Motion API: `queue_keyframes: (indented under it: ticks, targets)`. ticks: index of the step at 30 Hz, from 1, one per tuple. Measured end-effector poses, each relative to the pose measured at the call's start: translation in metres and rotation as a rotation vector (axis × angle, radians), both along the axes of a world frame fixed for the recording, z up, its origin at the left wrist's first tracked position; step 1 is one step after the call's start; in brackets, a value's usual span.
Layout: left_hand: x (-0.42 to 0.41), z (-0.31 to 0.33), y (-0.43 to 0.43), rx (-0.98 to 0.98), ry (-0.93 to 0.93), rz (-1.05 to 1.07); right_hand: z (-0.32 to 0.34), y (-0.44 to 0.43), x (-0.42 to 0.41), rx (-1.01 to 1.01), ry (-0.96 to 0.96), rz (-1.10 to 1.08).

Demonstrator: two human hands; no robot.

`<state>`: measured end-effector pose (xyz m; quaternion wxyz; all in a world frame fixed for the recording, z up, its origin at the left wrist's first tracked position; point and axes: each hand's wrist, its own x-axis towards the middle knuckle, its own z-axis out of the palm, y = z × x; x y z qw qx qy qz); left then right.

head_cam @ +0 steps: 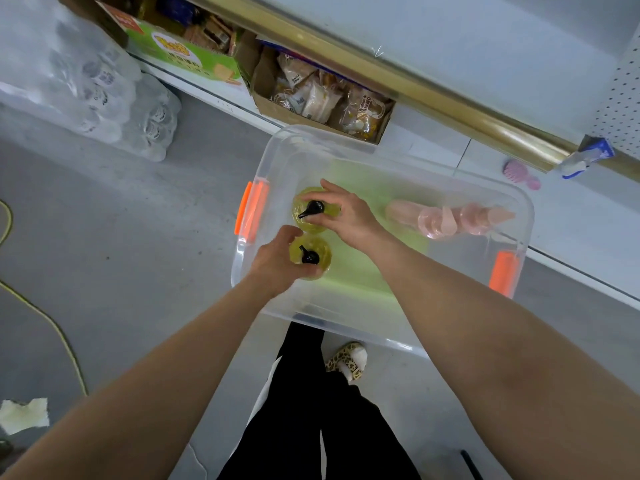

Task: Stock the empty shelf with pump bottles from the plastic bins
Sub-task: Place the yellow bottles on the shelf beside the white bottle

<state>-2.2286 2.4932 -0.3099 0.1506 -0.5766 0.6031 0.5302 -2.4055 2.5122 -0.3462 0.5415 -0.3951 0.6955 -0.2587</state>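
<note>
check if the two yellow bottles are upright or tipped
Upright: far yellow bottle and near yellow bottle both show black pumps pointing up at the camera.

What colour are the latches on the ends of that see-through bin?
Bright orange, both latches on the clear bin; the head view shows them best.

Two pump bottles upright in the bin, left end; shelf behind.

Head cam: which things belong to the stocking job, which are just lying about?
Job: left hand gripping the near yellow pump bottle; right hand gripping the far yellow pump bottle; clear bin; pink bottles lying in it.
Lying about: snack boxes, wrapped water packs, pink comb, yellow cord, crumpled paper.
</note>
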Motion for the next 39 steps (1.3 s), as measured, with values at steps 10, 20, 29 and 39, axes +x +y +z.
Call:
queue_keyframes:
  ticks: [10,20,29,39]
  targets:
    - [0.004,-0.008,-0.001,-0.008,0.043,-0.070,0.032,0.034,-0.026,-0.122,0.013,-0.186]
    - [-0.008,-0.004,0.001,0.119,0.251,0.175,0.085,0.079,-0.043,-0.259,0.045,-0.242]
    - [-0.021,0.086,0.014,0.155,0.519,0.381,0.164,0.114,-0.059,-0.270,-0.065,-0.427]
    - [-0.056,0.259,0.043,0.037,0.847,0.485,0.340,0.130,-0.084,-0.491,-0.051,-0.547]
